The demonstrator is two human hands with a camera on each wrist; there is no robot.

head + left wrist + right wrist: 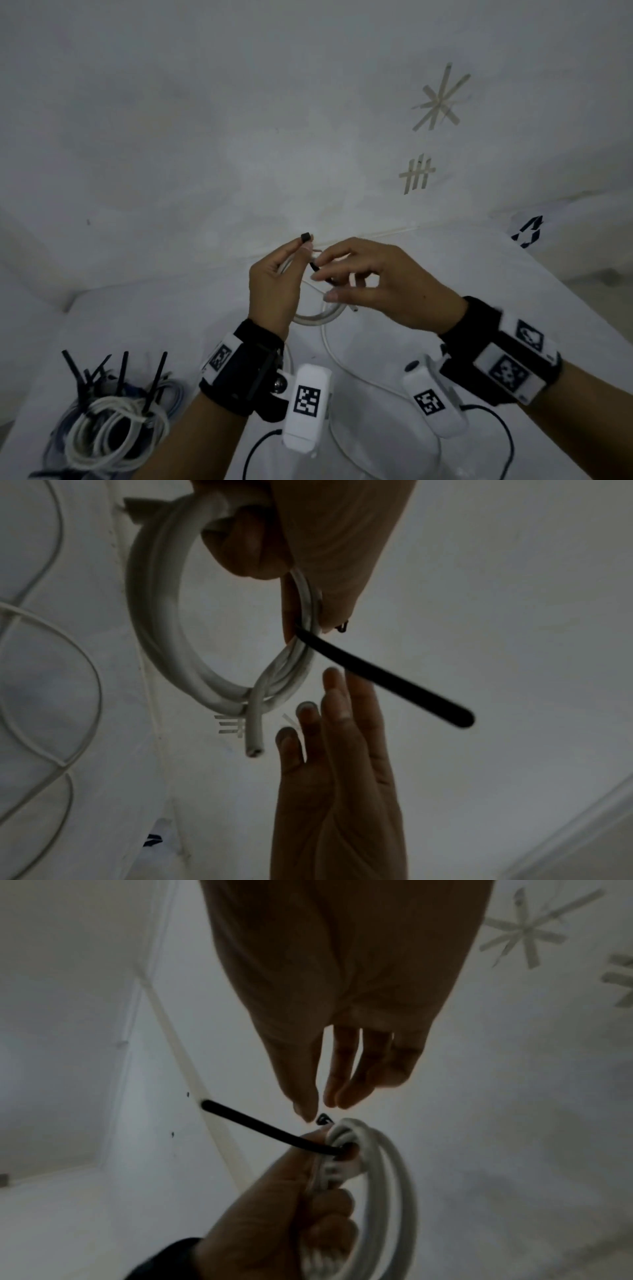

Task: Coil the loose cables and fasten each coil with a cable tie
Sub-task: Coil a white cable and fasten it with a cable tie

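My left hand grips a small coil of white cable and holds it up above the white table. A black cable tie lies across the coil under the left thumb, its square head poking up past the fingertips. In the left wrist view the tie's strap juts out sideways from the coil, whose cut end hangs free. My right hand hovers just right of the coil. In the right wrist view its fingers are straight, tips just short of the tie's head, holding nothing.
A heap of coiled cables with black tie tails sticking up lies at the table's near left. A loose white cable snakes across the table below my hands. Tape marks are stuck on the wall behind.
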